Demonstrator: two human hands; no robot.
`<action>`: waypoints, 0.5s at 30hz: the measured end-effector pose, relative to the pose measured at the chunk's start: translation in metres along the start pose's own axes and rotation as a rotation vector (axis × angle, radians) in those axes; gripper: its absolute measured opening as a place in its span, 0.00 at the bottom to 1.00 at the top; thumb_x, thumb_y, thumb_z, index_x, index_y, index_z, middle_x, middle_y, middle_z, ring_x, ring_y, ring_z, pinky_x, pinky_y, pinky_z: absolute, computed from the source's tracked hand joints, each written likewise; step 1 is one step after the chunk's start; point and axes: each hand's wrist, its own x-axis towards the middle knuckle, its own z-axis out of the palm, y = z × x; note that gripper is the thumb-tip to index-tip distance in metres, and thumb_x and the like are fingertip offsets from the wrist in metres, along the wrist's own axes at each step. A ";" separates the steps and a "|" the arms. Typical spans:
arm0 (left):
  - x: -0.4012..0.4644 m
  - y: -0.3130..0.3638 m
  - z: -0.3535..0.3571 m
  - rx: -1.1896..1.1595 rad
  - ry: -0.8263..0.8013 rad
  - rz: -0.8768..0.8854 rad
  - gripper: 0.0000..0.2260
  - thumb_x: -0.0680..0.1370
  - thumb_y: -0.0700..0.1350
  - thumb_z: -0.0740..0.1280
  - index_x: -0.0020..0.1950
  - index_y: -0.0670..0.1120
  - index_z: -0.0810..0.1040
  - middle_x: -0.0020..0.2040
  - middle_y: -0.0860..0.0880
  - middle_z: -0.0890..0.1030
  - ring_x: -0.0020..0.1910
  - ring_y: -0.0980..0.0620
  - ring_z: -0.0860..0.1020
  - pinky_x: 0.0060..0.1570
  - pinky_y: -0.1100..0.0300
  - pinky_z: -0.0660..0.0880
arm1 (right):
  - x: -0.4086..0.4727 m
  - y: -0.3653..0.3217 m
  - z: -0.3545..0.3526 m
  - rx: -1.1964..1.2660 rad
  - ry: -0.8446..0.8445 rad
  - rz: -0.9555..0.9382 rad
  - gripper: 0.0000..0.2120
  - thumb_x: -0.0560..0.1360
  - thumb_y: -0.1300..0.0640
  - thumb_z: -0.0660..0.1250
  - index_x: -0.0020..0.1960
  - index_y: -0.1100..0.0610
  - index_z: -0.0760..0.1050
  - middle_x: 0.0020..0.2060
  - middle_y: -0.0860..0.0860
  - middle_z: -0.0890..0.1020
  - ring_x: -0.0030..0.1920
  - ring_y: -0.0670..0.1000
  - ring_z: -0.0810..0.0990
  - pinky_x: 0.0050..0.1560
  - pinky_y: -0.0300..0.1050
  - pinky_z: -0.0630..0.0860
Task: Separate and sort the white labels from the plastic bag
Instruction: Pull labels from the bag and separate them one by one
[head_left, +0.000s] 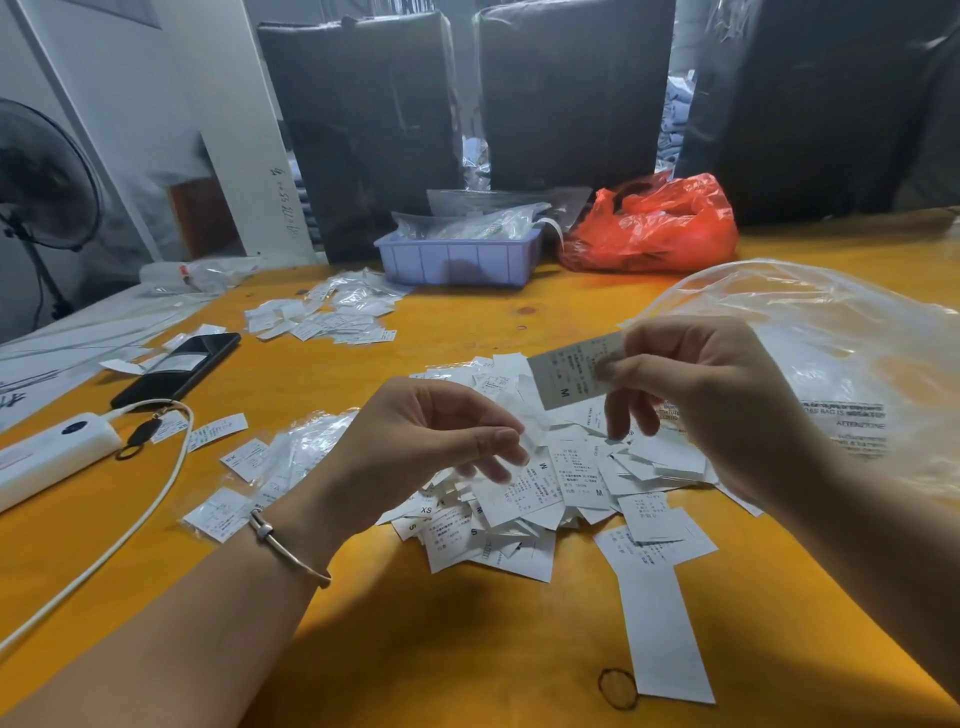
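Here, right grip (691, 384) pinching an M label (571, 371), left grip (441, 431) pinching a small clear sleeve (530, 436), purple tray (457, 260) holding clear packets (478, 223).

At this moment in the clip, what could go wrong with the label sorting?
1. The right hand pinches an M label above the mixed pile; dropped, it would likely fall among unsorted XS, S and M labels.
2. The clear plastic bag lies against the pile, so its film could drag labels along if moved.
3. The left hand pinches a limp label loosely; it may slip.
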 end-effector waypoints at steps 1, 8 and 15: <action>0.000 0.000 0.000 0.002 -0.001 0.003 0.09 0.71 0.47 0.74 0.47 0.43 0.86 0.42 0.44 0.87 0.39 0.45 0.86 0.37 0.61 0.80 | -0.001 0.001 0.001 -0.005 -0.011 0.007 0.12 0.73 0.71 0.64 0.33 0.62 0.79 0.26 0.61 0.80 0.26 0.56 0.70 0.27 0.42 0.66; 0.001 0.000 0.001 -0.010 0.001 -0.007 0.09 0.70 0.47 0.75 0.46 0.43 0.86 0.42 0.43 0.87 0.38 0.46 0.86 0.36 0.62 0.79 | -0.003 0.002 0.005 -0.038 -0.090 0.040 0.15 0.73 0.70 0.64 0.32 0.57 0.79 0.25 0.59 0.80 0.25 0.53 0.70 0.28 0.42 0.67; 0.000 0.000 0.002 -0.007 -0.019 -0.005 0.11 0.70 0.48 0.75 0.44 0.41 0.85 0.43 0.44 0.87 0.38 0.47 0.85 0.35 0.64 0.78 | -0.004 0.005 0.009 -0.136 -0.158 0.083 0.12 0.73 0.70 0.65 0.32 0.61 0.78 0.25 0.57 0.81 0.25 0.53 0.71 0.28 0.44 0.67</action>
